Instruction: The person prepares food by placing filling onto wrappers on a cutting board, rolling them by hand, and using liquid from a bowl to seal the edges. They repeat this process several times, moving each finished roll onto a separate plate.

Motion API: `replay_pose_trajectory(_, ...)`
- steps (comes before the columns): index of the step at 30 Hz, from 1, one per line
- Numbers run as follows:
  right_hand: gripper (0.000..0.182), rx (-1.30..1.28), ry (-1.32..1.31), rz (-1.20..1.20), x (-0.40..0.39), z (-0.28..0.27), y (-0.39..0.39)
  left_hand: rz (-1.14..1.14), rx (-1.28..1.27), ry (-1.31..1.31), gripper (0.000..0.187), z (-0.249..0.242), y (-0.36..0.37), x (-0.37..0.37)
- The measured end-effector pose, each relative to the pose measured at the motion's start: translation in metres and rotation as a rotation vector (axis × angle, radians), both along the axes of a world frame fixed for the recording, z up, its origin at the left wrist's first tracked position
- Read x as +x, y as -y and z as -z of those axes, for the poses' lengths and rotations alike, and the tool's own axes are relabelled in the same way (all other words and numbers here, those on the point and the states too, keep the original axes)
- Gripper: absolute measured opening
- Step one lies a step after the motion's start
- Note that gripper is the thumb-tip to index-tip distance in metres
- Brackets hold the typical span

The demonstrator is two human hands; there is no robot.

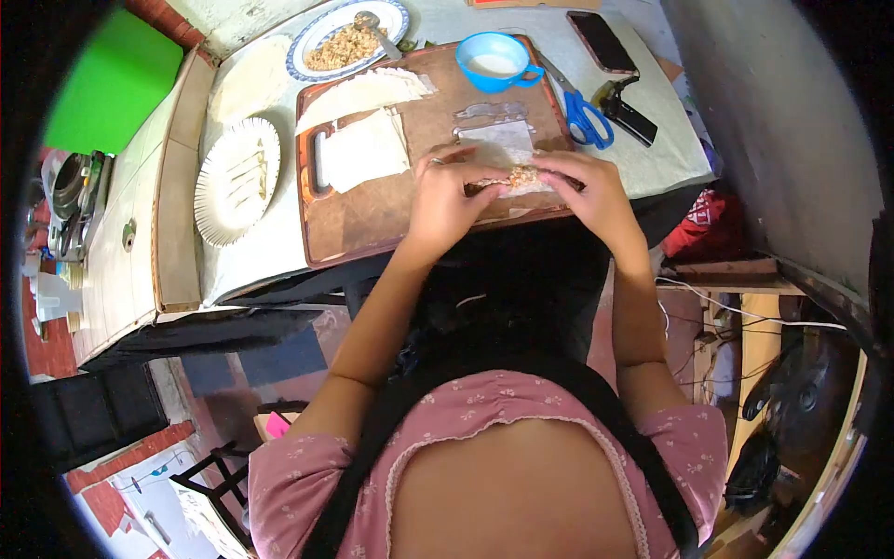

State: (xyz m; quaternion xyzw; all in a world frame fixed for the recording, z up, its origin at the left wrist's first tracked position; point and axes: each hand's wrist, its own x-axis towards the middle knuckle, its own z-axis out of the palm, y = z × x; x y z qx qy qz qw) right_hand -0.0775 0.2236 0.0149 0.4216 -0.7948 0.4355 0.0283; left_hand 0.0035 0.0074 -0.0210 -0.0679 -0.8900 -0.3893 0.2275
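Note:
On a brown cutting board (363, 224), a thin white spring roll wrapper (507, 138) lies near the front right edge. A strip of chopped filling (524, 175) runs along its near part. My left hand (449, 197) is closed on the wrapper at the filling's left end, thumb toward me. At the opposite end my right hand (592, 191) pinches the wrapper the same way. The fingertips of both hands partly hide the wrapper's edge. Left of my hands sits a stack of square wrappers (363, 154), with a strip of wrapper trimmings (368, 96) behind it.
A blue cup (494, 65) of white liquid stands at the board's back right. Blue-handled scissors (587, 119), a black device (631, 114) and a phone (602, 42) lie to the right. A filling plate (303, 56) with a spoon (377, 33) and a paper plate (212, 191) are left.

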Motion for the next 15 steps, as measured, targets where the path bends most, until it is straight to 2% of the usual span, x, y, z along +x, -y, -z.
replay_pose_trajectory(3, 0.022, -0.035, 0.005, -0.052, 0.004, 0.007, 0.006, -0.013, 0.017, -0.005, 0.016, -0.008, 0.000, 0.000)
replay_pose_trajectory(6, 0.022, -0.083, 0.090, 0.022, 0.016, 0.001, 0.017, -0.048, -0.012, -0.001, 0.013, -0.006, -0.003, -0.001)
replay_pose_trajectory(9, 0.024, -0.080, 0.012, 0.015, 0.011, 0.016, 0.023, -0.043, -0.057, 0.031, 0.018, -0.011, -0.005, 0.000)
replay_pose_trajectory(12, 0.025, -0.049, 0.108, 0.012, 0.007, 0.010, 0.020, 0.011, 0.081, 0.078, 0.021, -0.015, -0.003, -0.002)
replay_pose_trajectory(15, 0.025, -0.150, 0.066, 0.084, 0.006, 0.004, 0.014, -0.008, 0.119, -0.040, 0.021, -0.024, 0.001, 0.008)
